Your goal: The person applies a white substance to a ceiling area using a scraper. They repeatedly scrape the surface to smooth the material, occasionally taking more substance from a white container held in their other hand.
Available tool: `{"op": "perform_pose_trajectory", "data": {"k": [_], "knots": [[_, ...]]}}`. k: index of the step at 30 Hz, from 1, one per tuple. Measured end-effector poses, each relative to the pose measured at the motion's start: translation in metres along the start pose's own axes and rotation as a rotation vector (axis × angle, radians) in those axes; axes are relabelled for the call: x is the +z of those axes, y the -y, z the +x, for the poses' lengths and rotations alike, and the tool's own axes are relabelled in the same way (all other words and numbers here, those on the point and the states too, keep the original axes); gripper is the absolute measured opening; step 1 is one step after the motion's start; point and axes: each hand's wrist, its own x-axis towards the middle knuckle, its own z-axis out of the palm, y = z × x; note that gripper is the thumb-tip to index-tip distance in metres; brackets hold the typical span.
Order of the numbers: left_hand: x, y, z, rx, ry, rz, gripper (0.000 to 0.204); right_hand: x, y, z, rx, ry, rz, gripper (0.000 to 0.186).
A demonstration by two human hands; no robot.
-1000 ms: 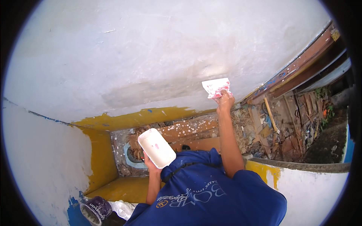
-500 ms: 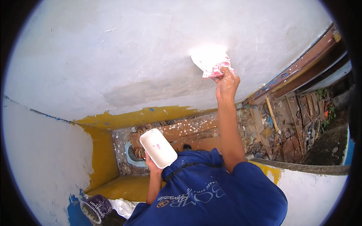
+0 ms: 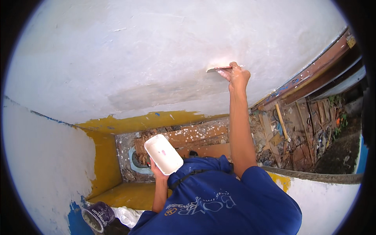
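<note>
My right hand (image 3: 239, 78) is raised to the whitish wall (image 3: 117, 62), its fingers closed on a flat putty spreader (image 3: 220, 68). Seen nearly edge-on, the spreader shows a thin red-and-white line, and its left end meets or almost meets the wall. A pale, bright patch lies on the wall just above it. Low in front of my body, my left hand (image 3: 156, 171) grips a white rectangular tub (image 3: 164, 155) by its left side. The tub tilts so that its inside shows, pale with a small pinkish mark. Most of the left fingers are hidden behind it.
Yellow paint (image 3: 137, 122) borders the wall's foot. Below lie paint-spotted boards (image 3: 205, 150) and a light blue squat toilet (image 3: 135, 166). A dark bucket (image 3: 98, 216) and white plastic bag (image 3: 127, 215) stand lower left. Beyond a low ledge (image 3: 321, 176) at right are planks and rubble.
The spreader has turned from showing its broad, white-smeared red face to nearly edge-on. My right hand has rotated and shifted slightly right. The left hand and tub have barely moved.
</note>
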Motion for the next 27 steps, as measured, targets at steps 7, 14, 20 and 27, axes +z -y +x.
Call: {"op": "perform_pose_trajectory", "data": {"k": [7,14,20,27], "knots": [[0.002,0.002,-0.001,-0.026,-0.033,-0.056,0.051,-0.042,0.046,-0.05,-0.13,0.036,0.173,0.014],[-0.001,0.001,0.001,-0.013,0.014,0.027,0.053,-0.101,-0.098,-0.029,0.152,-0.164,0.105,0.015],[-0.012,-0.004,0.0,0.005,0.002,0.004,0.055,-0.053,-0.069,-0.017,0.13,-0.045,0.036,0.014],[-0.009,-0.003,-0.005,-0.01,0.013,-0.012,0.053,-0.004,0.026,-0.045,-0.134,0.102,0.235,0.014]]}}
